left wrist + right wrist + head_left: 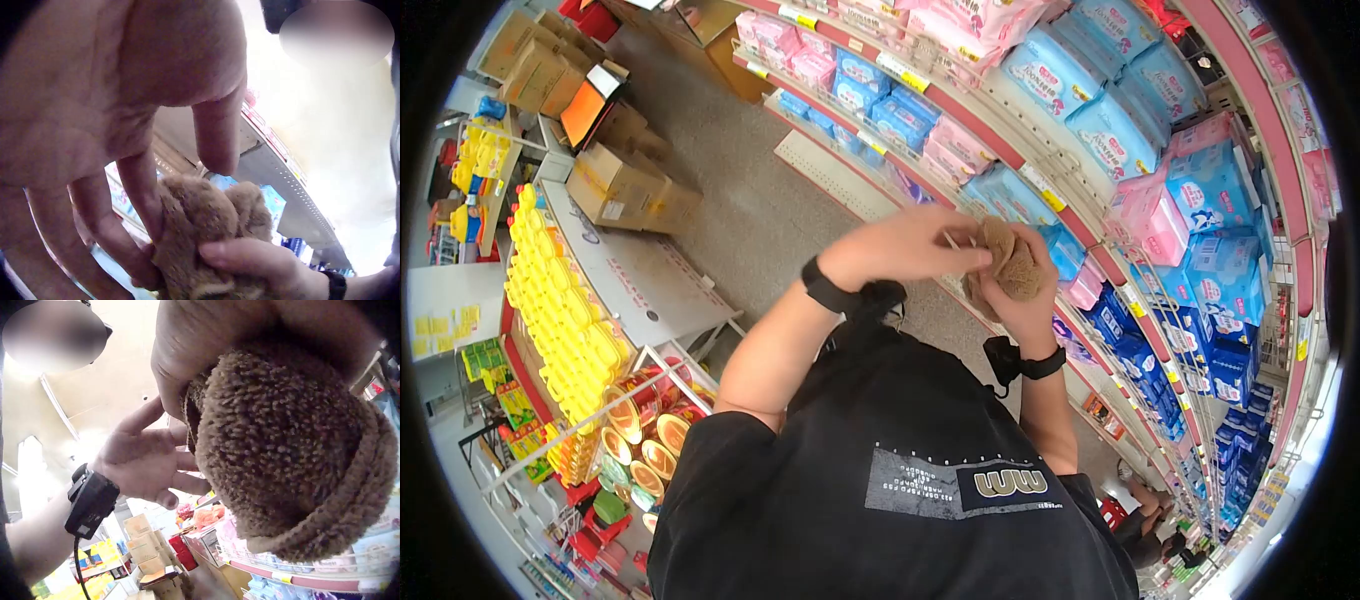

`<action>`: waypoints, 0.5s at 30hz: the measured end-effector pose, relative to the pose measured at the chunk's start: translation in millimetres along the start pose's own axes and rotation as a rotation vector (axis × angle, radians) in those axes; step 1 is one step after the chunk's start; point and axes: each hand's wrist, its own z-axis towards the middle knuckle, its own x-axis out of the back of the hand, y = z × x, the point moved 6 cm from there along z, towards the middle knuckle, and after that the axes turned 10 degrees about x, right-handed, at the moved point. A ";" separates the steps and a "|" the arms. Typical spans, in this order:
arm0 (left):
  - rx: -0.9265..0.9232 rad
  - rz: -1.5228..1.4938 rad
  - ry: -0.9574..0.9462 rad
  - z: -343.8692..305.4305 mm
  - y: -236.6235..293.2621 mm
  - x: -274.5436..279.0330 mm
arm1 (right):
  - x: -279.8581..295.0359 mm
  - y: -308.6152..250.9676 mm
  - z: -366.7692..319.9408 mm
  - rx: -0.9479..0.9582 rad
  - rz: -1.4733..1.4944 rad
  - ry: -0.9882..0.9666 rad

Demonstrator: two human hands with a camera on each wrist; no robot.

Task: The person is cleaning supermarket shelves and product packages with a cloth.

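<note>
A brown, fuzzy cloth (pixel 1010 270), bunched and folded, is gripped in my right hand (pixel 1028 308) in front of the shelves. The right thumb presses on the cloth in the left wrist view, and the cloth's looped pile (pixel 281 437) fills much of the right wrist view. Beside it is my left hand (pixel 910 245), its fingers fairly straight and spread, fingertips right at the cloth's edge. Its thumb stands apart from the cloth (pixel 206 212) in the left wrist view. Seen from the right wrist, the left palm (pixel 144 459) faces the cloth, partly hidden behind it.
Shelves with blue packs (pixel 1110 130) and pink packs (pixel 1150 225) run along the right. Yellow bottles (pixel 560 310) stand in rows on a display at left, near cardboard boxes (pixel 625 190). An aisle floor (pixel 740 160) lies between. Another person (pixel 1145 510) is at lower right.
</note>
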 end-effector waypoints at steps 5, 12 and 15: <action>0.048 -0.067 0.334 -44.0 21.7 47.6 | 18.3 -0.5 -7.7 -0.003 -0.044 -0.022; 0.070 0.074 0.646 -75.9 33.6 77.6 | 19.0 2.7 -1.4 -0.007 0.128 0.057; 0.057 0.092 0.653 -65.3 39.5 85.0 | 10.2 -10.3 9.8 0.070 0.027 0.068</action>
